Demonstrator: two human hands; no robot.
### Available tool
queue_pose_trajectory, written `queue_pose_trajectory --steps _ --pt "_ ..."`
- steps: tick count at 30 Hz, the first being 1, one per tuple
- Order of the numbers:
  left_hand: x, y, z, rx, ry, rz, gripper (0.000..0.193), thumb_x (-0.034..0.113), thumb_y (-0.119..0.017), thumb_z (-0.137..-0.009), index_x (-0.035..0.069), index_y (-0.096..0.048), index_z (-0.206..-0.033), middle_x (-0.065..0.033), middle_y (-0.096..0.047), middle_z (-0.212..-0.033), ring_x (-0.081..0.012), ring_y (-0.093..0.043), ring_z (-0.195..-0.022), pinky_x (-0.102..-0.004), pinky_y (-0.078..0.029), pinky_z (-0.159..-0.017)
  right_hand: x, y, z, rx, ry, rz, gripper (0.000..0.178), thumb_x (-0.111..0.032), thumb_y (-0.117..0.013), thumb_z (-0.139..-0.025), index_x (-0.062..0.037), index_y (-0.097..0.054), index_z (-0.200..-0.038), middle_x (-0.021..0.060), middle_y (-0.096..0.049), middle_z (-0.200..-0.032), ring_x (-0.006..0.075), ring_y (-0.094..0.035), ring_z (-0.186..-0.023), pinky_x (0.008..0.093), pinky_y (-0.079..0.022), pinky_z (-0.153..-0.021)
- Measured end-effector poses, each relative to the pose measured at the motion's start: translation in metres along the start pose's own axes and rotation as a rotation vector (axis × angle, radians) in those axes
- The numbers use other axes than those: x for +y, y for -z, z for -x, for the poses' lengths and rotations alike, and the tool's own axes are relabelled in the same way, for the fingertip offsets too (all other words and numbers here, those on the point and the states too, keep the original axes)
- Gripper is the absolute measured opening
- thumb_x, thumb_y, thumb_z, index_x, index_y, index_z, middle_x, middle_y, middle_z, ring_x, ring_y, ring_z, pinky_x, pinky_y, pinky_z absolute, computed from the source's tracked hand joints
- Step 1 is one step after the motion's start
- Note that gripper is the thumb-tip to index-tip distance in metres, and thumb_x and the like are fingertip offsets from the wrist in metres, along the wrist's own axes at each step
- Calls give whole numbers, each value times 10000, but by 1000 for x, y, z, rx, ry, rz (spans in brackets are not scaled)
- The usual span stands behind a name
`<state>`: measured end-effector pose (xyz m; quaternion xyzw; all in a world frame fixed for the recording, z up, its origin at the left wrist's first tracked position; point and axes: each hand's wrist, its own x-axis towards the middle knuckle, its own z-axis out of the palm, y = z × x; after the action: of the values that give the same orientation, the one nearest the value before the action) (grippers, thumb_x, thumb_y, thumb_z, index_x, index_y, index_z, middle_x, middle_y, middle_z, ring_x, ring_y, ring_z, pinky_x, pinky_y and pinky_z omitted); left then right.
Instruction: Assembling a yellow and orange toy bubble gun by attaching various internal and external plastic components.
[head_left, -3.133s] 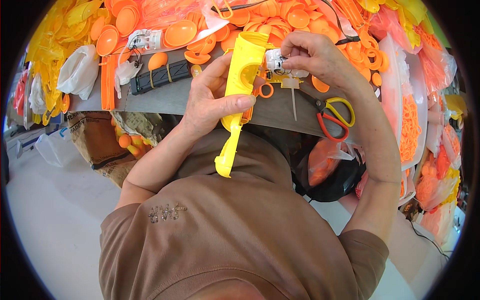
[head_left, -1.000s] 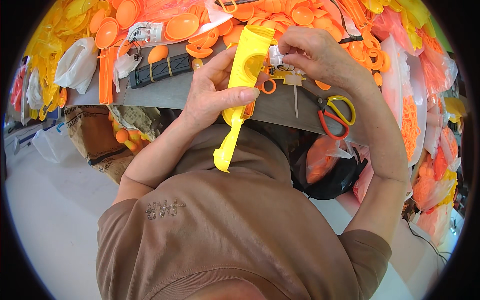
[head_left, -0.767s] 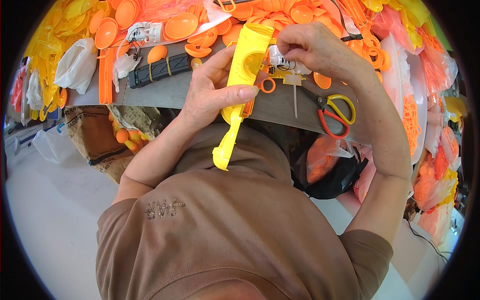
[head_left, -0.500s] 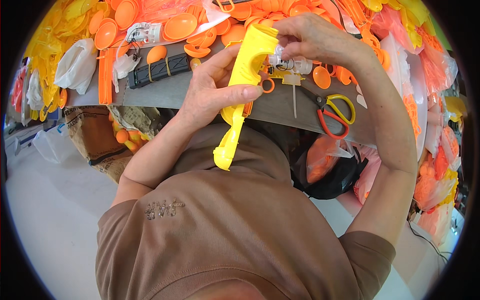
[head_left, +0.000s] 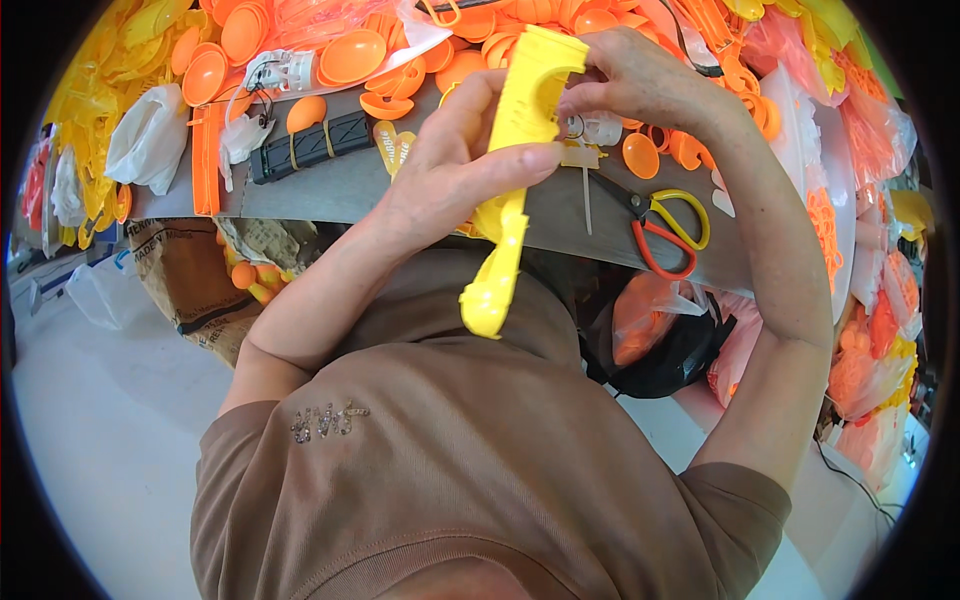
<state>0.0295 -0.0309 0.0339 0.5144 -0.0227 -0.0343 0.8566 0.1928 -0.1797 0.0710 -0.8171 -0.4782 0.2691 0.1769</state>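
Tilted over the table's near edge is a yellow plastic shell (head_left: 525,95), a long hollow housing with a round cutout in its side and a narrow tail with a rounded end pointing toward me. My left hand (head_left: 455,165) is wrapped round its middle, thumb along the near side. Bent fingers of my right hand (head_left: 635,85) come together at the shell's far right end, beside the cutout; the shell partly hides the fingertips, and what they pinch is not visible. Just beyond the right fingers lies a clear and white plastic mechanism (head_left: 597,128).
Scissors (head_left: 668,232) with red and yellow handles lie on the grey table (head_left: 350,200). Left are a dark bar (head_left: 312,147) with rubber bands, a white wired mechanism (head_left: 280,72) and a white bag (head_left: 155,135). Orange domed parts (head_left: 352,56) pile up at the back.
My left hand and the yellow shell have moved right and slightly away from me. A yellow flat piece on the table now shows more beside my left hand.
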Motion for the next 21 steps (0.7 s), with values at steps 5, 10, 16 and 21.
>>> queue_pose_trajectory --steps 5,10,16,21 --pt "-4 -8 -4 -3 -18 -44 593 189 -688 -828 -21 -358 -1274 -76 -524 -1129 -117 -534 -1014 -267 -453 -855 -4 -1 3 2 -155 19 301 -204 -687 -764 -14 -623 -988 94 -661 -853 170 -623 -779 307 -471 -689" --pt "-6 -6 -2 -8 2 -74 595 198 -673 -838 -27 -345 -1280 -93 -506 -1152 -129 -519 -1038 -272 -441 -875 12 -9 9 64 -64 -180 256 -148 -654 -796 -10 -611 -1007 76 -664 -884 140 -617 -780 284 -475 -693" --pt "-11 -5 -4 -18 -41 -74 597 221 -668 -841 -24 -342 -1277 -97 -500 -1157 -135 -506 -1055 -281 -431 -892 22 1 16 -56 -74 -204 190 -121 -630 -816 5 -588 -952 62 -654 -857 116 -610 -799 261 -488 -730" --pt "-12 -6 -3 -41 -28 -76 597 219 -665 -844 -23 -336 -1280 -96 -497 -1160 -136 -499 -1065 -282 -423 -903 18 -7 15 37 -56 -279 153 -113 -636 -808 8 -593 -891 45 -643 -801 106 -604 -759 255 -490 -707"
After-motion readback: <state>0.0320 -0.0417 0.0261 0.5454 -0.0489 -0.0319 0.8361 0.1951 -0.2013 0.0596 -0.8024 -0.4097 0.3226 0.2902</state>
